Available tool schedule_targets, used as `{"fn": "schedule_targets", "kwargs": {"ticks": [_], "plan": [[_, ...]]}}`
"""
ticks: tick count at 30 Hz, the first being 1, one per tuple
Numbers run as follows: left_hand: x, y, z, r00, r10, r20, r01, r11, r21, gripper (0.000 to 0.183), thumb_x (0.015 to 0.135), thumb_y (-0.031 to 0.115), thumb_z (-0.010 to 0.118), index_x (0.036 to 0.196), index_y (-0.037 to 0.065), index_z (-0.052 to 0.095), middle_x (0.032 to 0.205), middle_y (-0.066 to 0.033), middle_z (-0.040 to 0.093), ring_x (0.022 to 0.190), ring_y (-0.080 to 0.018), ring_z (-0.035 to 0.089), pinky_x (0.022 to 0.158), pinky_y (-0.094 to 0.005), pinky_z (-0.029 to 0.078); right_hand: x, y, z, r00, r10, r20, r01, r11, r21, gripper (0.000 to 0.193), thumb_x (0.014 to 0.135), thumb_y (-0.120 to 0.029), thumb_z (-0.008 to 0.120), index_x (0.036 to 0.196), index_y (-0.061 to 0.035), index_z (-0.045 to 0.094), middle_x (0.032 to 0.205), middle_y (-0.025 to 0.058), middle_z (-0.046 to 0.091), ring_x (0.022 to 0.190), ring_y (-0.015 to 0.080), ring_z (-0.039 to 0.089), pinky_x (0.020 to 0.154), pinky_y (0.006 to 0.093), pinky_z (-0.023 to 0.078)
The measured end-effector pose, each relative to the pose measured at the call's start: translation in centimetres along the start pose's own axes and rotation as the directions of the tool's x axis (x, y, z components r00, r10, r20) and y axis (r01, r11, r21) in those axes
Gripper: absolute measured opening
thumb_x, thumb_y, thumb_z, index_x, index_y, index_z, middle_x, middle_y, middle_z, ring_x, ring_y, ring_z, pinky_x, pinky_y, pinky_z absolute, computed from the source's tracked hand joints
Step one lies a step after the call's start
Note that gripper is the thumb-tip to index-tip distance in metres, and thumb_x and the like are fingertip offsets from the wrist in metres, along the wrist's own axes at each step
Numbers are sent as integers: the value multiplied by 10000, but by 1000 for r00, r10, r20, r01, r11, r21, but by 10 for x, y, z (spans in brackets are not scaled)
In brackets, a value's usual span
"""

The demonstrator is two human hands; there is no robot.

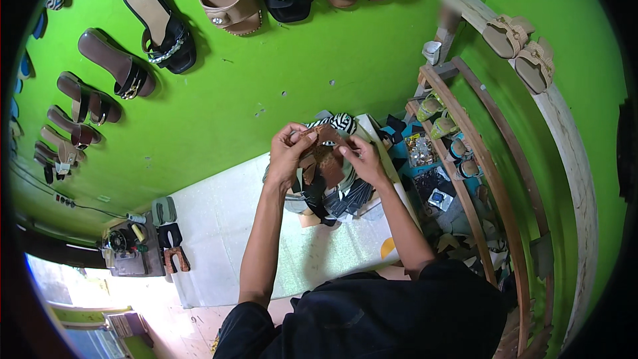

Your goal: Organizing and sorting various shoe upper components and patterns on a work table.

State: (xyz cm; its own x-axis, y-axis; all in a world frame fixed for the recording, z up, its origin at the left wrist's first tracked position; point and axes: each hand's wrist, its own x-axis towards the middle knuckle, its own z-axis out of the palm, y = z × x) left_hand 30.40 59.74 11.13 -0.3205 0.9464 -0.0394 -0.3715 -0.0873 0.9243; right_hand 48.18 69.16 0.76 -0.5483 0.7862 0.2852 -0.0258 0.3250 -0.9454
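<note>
left grip (287, 156) + right grip (363, 158): both pinched on brown piece (327, 134), by its edges | piece held over scrap pile (349, 203), toward tabletop's right end | tabletop (222, 216) bare left of pile, room there | wooden rack (476, 153) right, tighter side | green wall (259, 86) bounds far edge

To me, this is a shoe workshop: many sandals (288, 0) are on the green wall (226, 100), others are on the shelf (565, 126), and cut pieces (352, 202) are heaped upon the table (212, 219).
</note>
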Motion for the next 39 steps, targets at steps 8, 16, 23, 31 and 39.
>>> {"fn": "schedule_targets", "kwargs": {"ticks": [8, 16, 23, 31, 39], "plan": [[-4, -34, -44, 987, -18, 160, -96, 733, 673, 315, 860, 47, 725, 1157, -15, 644, 851, -36, 667, 810, -109, 619, 747, -279, 522, 6, -9, -12, 999, 43, 25, -46, 993, 105, 180, 902, 0, 603, 1081, 19, 604, 961, 79, 676, 893, 125, 633, 797, 274, 499], [-6, -36, -35, 995, 53, 90, -90, 871, 483, 173, 940, 171, 671, 996, 9, 697, 861, -12, 675, 795, -88, 599, 703, -261, 491, 1, -32, -16, 995, 34, 91, -28, 997, -67, 304, 825, -85, 735, 1081, 7, 600, 931, 112, 674, 829, 172, 646, 747, 313, 505], [-13, 14, 6, 893, 332, 303, -409, 318, 855, 103, 897, 125, 671, 980, 67, 690, 928, -78, 682, 872, -238, 637, 798, -365, 475, -8, 17, -28, 976, 95, 197, -37, 959, -282, 390, 792, -120, 772, 1119, 2, 600, 1039, 140, 675, 911, 230, 657, 816, 352, 515], [-23, 33, 24, 737, 339, 585, -596, -83, 799, 301, 714, 83, 696, 1011, 127, 670, 926, -62, 636, 967, -253, 587, 839, -393, 392, 11, -49, -32, 984, -109, 143, 126, 986, -112, 405, 871, -116, 716, 1234, -24, 560, 1149, 102, 641, 1059, 177, 605, 915, 324, 486], [-23, 2, -5, 910, 337, 243, -384, 460, 800, 259, 857, -1, 673, 1113, 29, 641, 935, -116, 666, 864, -225, 666, 772, -362, 522, 8, -60, -31, 996, -93, -11, 92, 991, -101, 142, 920, -40, 651, 1031, 6, 575, 872, 53, 649, 800, 96, 624, 708, 253, 490]]}}
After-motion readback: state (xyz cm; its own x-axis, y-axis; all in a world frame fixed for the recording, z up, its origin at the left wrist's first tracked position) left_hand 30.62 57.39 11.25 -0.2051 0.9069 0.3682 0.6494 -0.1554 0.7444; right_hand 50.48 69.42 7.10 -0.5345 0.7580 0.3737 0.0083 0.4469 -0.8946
